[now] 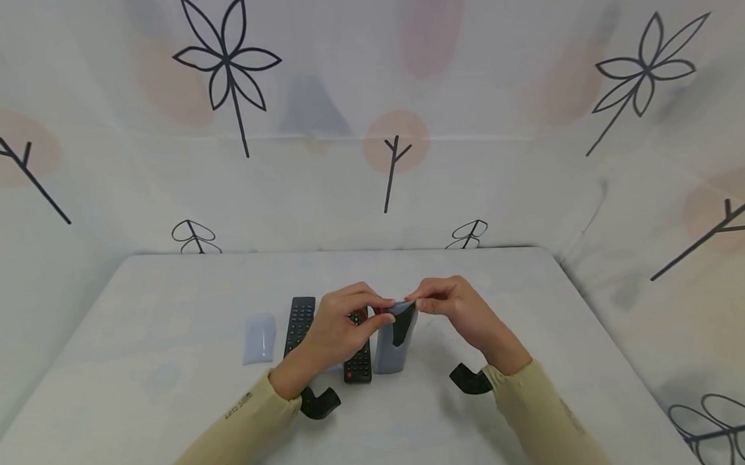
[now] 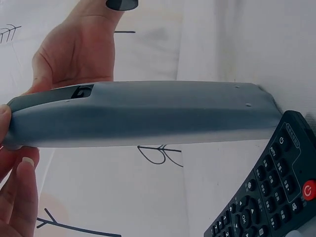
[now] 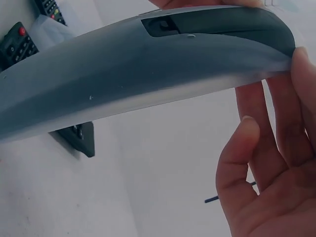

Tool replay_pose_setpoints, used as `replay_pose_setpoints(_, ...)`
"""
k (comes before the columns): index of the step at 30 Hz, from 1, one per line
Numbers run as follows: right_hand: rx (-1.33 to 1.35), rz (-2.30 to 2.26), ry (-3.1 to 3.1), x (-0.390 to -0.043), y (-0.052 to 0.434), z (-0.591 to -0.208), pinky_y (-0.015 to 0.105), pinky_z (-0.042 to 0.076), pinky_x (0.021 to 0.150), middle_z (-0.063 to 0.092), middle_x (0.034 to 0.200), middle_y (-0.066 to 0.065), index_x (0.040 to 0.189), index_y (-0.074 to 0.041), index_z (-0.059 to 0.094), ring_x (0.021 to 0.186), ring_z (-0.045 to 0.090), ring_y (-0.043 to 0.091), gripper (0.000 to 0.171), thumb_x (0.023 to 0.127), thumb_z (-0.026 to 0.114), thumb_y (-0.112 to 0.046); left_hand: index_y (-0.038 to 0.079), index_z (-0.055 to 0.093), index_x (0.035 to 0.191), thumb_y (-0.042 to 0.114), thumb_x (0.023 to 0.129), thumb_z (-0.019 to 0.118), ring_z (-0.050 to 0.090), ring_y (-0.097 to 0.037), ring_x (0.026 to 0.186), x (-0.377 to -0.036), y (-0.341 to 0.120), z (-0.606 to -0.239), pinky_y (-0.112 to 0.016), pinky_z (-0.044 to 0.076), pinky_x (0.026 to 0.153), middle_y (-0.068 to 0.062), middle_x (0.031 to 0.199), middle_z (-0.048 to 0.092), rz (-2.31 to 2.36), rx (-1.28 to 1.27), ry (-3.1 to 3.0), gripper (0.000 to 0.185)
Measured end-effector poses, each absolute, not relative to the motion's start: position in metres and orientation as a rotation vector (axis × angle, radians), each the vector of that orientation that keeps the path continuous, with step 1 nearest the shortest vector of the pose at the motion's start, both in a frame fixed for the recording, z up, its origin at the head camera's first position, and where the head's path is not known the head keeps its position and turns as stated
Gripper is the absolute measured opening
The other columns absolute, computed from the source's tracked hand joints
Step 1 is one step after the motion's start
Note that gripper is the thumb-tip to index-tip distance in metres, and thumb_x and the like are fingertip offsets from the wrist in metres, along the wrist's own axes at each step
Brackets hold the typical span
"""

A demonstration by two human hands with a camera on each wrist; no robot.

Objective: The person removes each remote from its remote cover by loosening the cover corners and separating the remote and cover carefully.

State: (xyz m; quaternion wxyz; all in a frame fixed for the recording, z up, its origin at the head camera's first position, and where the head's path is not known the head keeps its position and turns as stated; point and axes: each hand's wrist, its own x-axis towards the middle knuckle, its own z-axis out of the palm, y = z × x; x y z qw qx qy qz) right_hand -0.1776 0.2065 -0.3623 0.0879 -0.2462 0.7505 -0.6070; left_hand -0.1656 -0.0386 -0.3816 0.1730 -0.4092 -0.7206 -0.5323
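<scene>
A long bluish-grey sleeve stands tilted over the table, with a dark object showing through its opening. In the left wrist view the smooth sleeve runs sideways, its dark part at the left end; what the dark object is, I cannot tell for sure. My left hand pinches the upper left edge between thumb and fingers. At the upper right corner, the thumb and fingers of my right hand pinch the same end. Close beside the sleeve lies a black remote control with a red button, partly hidden behind my left hand.
A second black remote control lies further left, partly covered by my left arm. Beyond it is a pale blue translucent sleeve, flat on the white table. Black curved pieces sit at both wrists. Patterned cloth walls surround the table.
</scene>
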Motion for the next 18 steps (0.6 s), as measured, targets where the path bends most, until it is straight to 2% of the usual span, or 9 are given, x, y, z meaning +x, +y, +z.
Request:
replay_pose_setpoints(6,-0.756,-1.902,2.021,-0.183,0.206,-0.368,0.033,0.044,0.079,0.067,0.089,-0.003,0.096,-0.023,0.078,0.085,0.055,0.019,0.029,0.095,0.059,-0.001,0.002,0.076,0.104,0.003,0.082,0.08,0.062,-0.013,0.078,-0.165,-0.037,-0.381,-0.024,0.054,0.058,-0.003,0.088,0.069,-1.514,-1.152,-2.042,0.023)
replay_pose_setpoints(13,-0.791,-1.971,1.815,-0.186,0.204,-0.374,0.038,0.039,0.084,0.059,0.083,-0.007,0.095,-0.023,0.077,0.081,0.05,0.014,0.026,0.099,0.057,-0.007,0.004,0.076,0.105,0.006,0.084,0.08,0.061,-0.01,0.077,-0.165,-0.037,-0.382,-0.023,0.053,0.058,0.001,0.088,0.068,-1.523,-1.146,-2.055,0.021)
replay_pose_setpoints(18,-0.813,-2.003,1.725,-0.187,0.202,-0.377,0.04,0.039,0.087,0.061,0.084,-0.007,0.094,-0.022,0.077,0.083,0.053,0.014,0.025,0.1,0.056,-0.009,0.005,0.076,0.104,0.005,0.084,0.079,0.061,-0.009,0.077,-0.165,-0.037,-0.382,-0.023,0.053,0.058,0.001,0.087,0.068,-1.508,-1.155,-2.039,0.02)
